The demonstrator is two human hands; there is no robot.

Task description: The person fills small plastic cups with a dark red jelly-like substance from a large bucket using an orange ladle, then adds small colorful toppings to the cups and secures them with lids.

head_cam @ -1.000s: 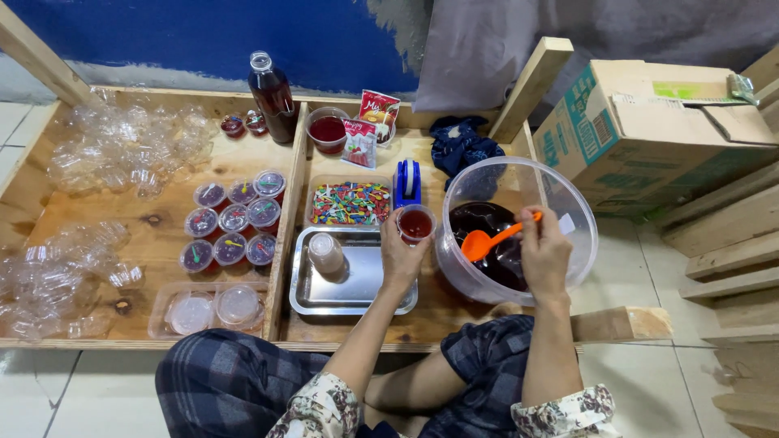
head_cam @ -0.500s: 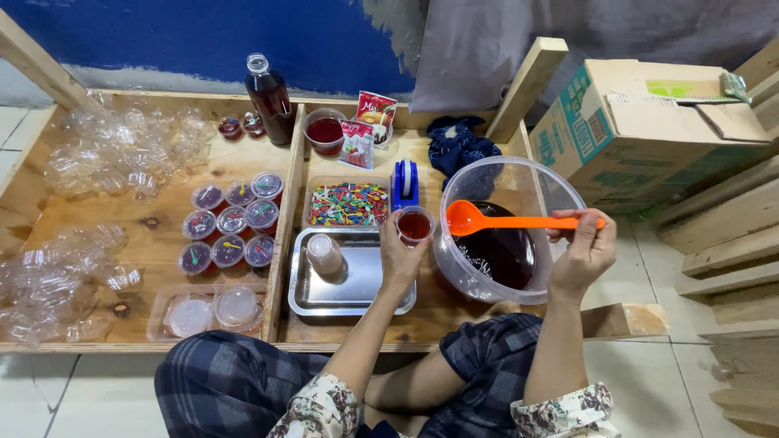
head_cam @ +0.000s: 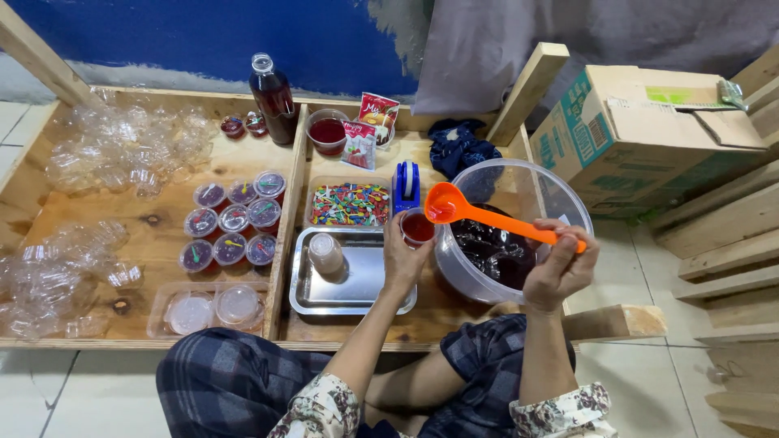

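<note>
Two hands at work over a low wooden counter [head_cam: 243, 162].

Left hand [head_cam: 403, 258]: grip closed around a small clear cup [head_cam: 417, 226] of red liquid, held upright just above the far right corner of a steel tray [head_cam: 357, 284].

Right hand [head_cam: 557, 268]: grip closed on the handle end of an orange ladle [head_cam: 487, 217]. Handle slopes up and away toward the left hand; the bowl of the ladle sits right above the cup, tilted toward it, nearly touching its rim.

Between and under the two grips: a large clear tub [head_cam: 568, 203] holding dark red jelly [head_cam: 495, 251], close beside the left hand.

Beyond the left grip: a blue tape dispenser [head_cam: 406, 183], a shallow tray of coloured picks [head_cam: 350, 203], a small bowl of red liquid [head_cam: 327, 130], two sachets [head_cam: 369, 126], a dark bottle [head_cam: 272, 97].

Left of the left grip: a stack of cups [head_cam: 325, 253] lying on the steel tray; further off, nine lidded filled cups [head_cam: 233, 221], a container of lids [head_cam: 213, 308], heaps of empty clear cups [head_cam: 122, 150].

Beyond the right grip: a dark blue cloth [head_cam: 454, 146]; to its right, a cardboard box [head_cam: 649, 138].
</note>
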